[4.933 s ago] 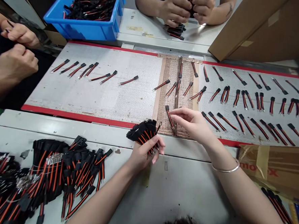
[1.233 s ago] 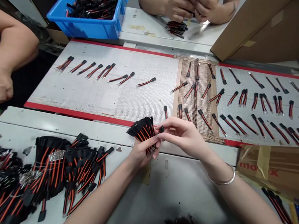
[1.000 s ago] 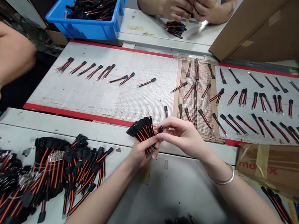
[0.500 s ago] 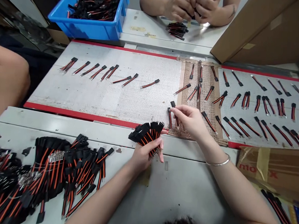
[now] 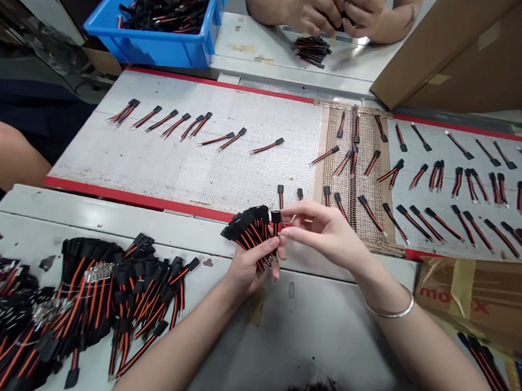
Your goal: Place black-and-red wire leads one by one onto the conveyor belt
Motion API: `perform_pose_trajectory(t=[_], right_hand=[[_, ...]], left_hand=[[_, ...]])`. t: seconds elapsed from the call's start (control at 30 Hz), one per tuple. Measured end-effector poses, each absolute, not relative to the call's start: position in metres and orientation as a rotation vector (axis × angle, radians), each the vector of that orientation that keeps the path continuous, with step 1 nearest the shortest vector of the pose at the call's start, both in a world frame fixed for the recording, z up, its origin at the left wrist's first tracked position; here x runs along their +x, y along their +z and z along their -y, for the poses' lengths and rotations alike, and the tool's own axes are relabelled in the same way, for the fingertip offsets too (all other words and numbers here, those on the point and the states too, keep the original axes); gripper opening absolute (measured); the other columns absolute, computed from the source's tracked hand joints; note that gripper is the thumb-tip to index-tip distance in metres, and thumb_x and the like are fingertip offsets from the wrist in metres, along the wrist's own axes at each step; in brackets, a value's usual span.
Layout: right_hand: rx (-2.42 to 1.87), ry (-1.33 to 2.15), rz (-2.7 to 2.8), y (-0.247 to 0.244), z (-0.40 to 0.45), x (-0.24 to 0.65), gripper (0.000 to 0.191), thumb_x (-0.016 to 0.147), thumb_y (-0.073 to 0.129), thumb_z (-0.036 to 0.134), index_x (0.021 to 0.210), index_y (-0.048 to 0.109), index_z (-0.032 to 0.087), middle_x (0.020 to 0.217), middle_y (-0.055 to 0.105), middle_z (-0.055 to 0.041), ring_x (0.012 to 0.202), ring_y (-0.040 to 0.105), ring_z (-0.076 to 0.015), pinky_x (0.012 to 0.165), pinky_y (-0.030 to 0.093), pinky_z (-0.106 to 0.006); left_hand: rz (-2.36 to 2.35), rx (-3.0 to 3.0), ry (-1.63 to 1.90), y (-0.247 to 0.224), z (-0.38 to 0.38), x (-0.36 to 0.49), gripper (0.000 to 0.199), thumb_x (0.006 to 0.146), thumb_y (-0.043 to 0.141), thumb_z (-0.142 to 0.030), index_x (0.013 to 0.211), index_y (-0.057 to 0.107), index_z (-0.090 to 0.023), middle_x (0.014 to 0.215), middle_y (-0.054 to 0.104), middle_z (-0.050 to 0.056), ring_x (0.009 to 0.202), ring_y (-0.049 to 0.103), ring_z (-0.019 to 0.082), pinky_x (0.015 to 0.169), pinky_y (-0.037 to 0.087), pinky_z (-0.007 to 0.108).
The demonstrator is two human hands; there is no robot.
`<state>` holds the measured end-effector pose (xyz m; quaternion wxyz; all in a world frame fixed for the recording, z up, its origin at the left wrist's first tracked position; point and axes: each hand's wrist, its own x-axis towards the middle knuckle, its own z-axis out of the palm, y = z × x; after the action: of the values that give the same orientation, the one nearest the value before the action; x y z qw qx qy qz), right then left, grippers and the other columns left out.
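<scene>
A fanned bundle of short black-and-orange cables with black connectors (image 5: 246, 227) is gripped in my left hand (image 5: 252, 263), just in front of the belt's red edge. My right hand (image 5: 320, 231), with a silver bangle at the wrist, is beside the bundle's right side. Its thumb and forefinger are apart near one cable (image 5: 276, 219) that stands off from the rest. Beyond my hands lies a mesh belt (image 5: 178, 173) with cables set out in rows. Two cables (image 5: 280, 195) lie just behind my fingers, partly hidden.
Heaped cables (image 5: 140, 294) cover the left of the near table (image 5: 314, 340). A blue bin (image 5: 164, 48) of cables stands at the back left. Across the belt, a person's hands (image 5: 338, 11) work above a small cable pile (image 5: 312, 50). Cardboard boxes (image 5: 464, 60) stand at the right.
My right hand has let go of a cable on the belt and come back to the bundle. The cables on the belt have shifted slightly. A person's arm at the left has moved lower.
</scene>
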<state>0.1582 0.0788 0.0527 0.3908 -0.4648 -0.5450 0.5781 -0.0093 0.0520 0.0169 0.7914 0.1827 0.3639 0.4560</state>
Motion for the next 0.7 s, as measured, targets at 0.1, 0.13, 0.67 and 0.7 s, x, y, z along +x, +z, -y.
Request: perform_pose_trajectory(t=[0.1,0.13,0.67,0.7], right_hand=[[-1.14,1.392,1.423,0.058,-0.069,0.145,0.022,0.079,0.083,0.032,0.094,0.077,0.017,0.086,0.066,-0.0032,0.062,0.061,-0.0105,0.059,0.052,-0.028],[-1.148,1.344,1.448,0.06,-0.067,0.143,0.019,0.081,0.081,0.032,0.092,0.076,0.017,0.086,0.067,-0.0037,0.062,0.062,-0.0104,0.059,0.052,-0.028],[-1.138,1.127,1.621,0.065,-0.06,0.14,0.014,0.089,0.074,0.023,0.095,0.078,0.011,0.088,0.069,-0.0067,0.064,0.065,-0.0096,0.06,0.056,-0.024],[-1.141,1.121,1.627,0.065,-0.06,0.14,0.015,0.089,0.074,0.023,0.095,0.078,0.011,0.088,0.069,-0.0067,0.064,0.065,-0.0096,0.06,0.056,-0.024]], left_hand=[[-0.793,0.434,1.027,0.016,-0.05,-0.007,0.035,0.062,0.091,-0.035,0.075,0.066,-0.015,0.054,0.063,-0.002,0.038,0.051,0.008,0.03,0.042,0.017],[-0.803,0.45,1.039,0.016,-0.049,-0.006,0.034,0.062,0.091,-0.034,0.074,0.066,-0.015,0.053,0.062,-0.002,0.037,0.05,0.008,0.031,0.042,0.017],[-0.782,0.482,1.032,0.012,-0.049,-0.007,0.031,0.065,0.09,-0.035,0.07,0.067,-0.015,0.047,0.055,-0.004,0.039,0.048,0.008,0.033,0.04,0.017],[-0.776,0.484,1.031,0.012,-0.049,-0.007,0.031,0.065,0.09,-0.035,0.069,0.067,-0.015,0.047,0.055,-0.004,0.039,0.047,0.007,0.033,0.04,0.017]])
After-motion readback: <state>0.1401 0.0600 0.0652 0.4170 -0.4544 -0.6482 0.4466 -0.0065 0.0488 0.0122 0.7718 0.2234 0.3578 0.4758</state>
